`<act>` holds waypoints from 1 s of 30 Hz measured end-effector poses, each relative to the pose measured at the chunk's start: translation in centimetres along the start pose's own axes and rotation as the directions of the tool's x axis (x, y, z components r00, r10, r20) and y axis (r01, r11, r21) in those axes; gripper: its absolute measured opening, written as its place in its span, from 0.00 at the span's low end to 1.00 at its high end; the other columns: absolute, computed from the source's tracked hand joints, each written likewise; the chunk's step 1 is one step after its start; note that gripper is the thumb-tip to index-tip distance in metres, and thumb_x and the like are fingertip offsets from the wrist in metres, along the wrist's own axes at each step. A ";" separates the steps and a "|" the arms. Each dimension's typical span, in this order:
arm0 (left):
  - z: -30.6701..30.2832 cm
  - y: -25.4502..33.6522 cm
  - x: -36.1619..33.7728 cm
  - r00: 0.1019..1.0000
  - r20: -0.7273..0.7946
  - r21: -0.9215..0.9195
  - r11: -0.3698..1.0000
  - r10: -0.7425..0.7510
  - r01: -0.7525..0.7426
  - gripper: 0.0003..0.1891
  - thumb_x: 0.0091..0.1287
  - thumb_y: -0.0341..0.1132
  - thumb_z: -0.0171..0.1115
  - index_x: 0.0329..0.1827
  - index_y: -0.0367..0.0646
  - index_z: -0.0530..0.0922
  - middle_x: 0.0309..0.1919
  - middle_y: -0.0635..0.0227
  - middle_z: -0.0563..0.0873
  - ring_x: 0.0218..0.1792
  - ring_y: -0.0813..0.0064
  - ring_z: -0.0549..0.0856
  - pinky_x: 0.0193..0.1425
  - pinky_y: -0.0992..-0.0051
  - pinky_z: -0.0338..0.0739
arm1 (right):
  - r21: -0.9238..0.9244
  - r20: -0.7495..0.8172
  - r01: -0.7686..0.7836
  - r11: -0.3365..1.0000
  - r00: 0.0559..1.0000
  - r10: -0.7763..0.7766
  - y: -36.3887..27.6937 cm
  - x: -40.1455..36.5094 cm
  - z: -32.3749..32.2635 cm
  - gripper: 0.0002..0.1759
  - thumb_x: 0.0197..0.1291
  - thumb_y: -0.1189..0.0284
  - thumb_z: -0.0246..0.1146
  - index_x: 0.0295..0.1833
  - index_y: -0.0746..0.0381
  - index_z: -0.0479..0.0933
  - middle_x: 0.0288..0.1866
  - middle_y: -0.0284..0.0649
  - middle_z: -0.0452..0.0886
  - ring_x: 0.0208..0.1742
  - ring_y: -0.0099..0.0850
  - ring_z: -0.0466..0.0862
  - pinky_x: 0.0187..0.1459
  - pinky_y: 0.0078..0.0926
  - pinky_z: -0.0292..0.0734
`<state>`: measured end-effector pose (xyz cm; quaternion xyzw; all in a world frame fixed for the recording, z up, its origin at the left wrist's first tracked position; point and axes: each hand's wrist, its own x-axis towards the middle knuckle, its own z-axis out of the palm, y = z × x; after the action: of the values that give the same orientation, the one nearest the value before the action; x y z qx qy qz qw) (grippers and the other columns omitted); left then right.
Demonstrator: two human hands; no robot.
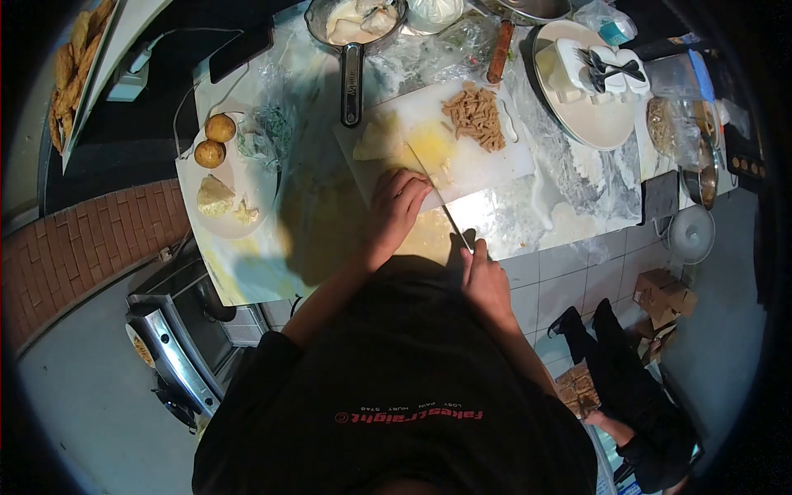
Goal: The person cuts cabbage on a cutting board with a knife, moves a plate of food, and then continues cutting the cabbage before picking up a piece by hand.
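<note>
My right hand (486, 276) grips the handle of a long knife (449, 211) near the table's front edge. The thin blade runs up and left across a white cutting board (503, 169). On the board's near edge, my left hand (401, 200) is closed, its fingers curled beside the blade. Whatever may be under those fingers is hidden. Pale leafy pieces (379, 139), perhaps cabbage, lie beyond that hand, and a yellow patch (433, 144) shows around the knife tip. A heap of brown strips (475, 117) sits at the board's far right.
Left on the table, a white plate (239, 224) holds two round brown items (216, 140) and a pale cabbage chunk (215, 196). Behind the board stands a black-handled pan (352, 82). A large plate (598, 124) bears white containers. At lower right, another person's hand (610, 426) holds a tray.
</note>
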<state>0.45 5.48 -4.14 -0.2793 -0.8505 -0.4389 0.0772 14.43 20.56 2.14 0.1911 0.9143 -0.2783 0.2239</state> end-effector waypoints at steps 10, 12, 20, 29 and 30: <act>0.7 0.4 0.5 1.000 0.004 -0.054 0.998 0.012 -0.012 0.04 0.61 0.25 0.68 0.36 0.40 0.81 0.37 0.67 0.83 0.42 0.64 0.81 0.49 0.66 0.75 | 0.138 0.078 -0.085 0.987 0.994 0.075 1.1 -1.4 -1.0 0.19 0.78 0.60 0.46 0.55 0.67 0.66 0.27 0.66 0.79 0.34 0.69 0.79 0.35 0.64 0.72; 0.7 0.5 0.5 1.000 -0.001 -0.048 0.999 0.000 0.000 0.04 0.61 0.25 0.68 0.37 0.40 0.81 0.37 0.67 0.83 0.42 0.64 0.81 0.49 0.66 0.75 | 0.177 0.106 -0.097 0.979 0.991 0.079 1.4 -1.7 -1.0 0.20 0.79 0.60 0.45 0.56 0.68 0.67 0.27 0.67 0.79 0.35 0.69 0.79 0.36 0.64 0.72; 1.1 0.1 0.1 1.000 0.005 -0.055 0.998 0.023 -0.023 0.05 0.61 0.25 0.68 0.37 0.40 0.80 0.38 0.67 0.83 0.44 0.63 0.82 0.49 0.66 0.77 | 0.166 -0.018 -0.008 0.986 1.000 0.011 1.7 0.1 0.3 0.21 0.79 0.60 0.45 0.56 0.69 0.68 0.28 0.68 0.79 0.35 0.69 0.79 0.35 0.62 0.73; 0.6 0.6 0.1 0.999 -0.038 -0.038 0.999 0.029 -0.031 0.07 0.60 0.22 0.67 0.39 0.40 0.80 0.40 0.66 0.83 0.44 0.62 0.82 0.49 0.66 0.78 | 0.158 -0.038 -0.019 0.987 0.999 0.025 2.0 0.9 -1.0 0.19 0.78 0.61 0.47 0.50 0.69 0.68 0.28 0.66 0.80 0.34 0.67 0.81 0.33 0.62 0.74; 0.8 0.4 0.0 0.999 -0.037 -0.042 0.999 0.031 -0.033 0.07 0.60 0.22 0.67 0.39 0.40 0.80 0.40 0.66 0.83 0.44 0.62 0.82 0.49 0.66 0.78 | 0.158 -0.041 -0.022 0.987 0.999 0.029 1.9 0.7 -1.3 0.19 0.78 0.61 0.47 0.50 0.69 0.68 0.28 0.66 0.80 0.34 0.67 0.81 0.33 0.62 0.74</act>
<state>0.73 6.31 -4.30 -0.2865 -0.8348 -0.4606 0.0939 14.37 22.99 1.89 0.2257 0.8915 -0.3428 0.1920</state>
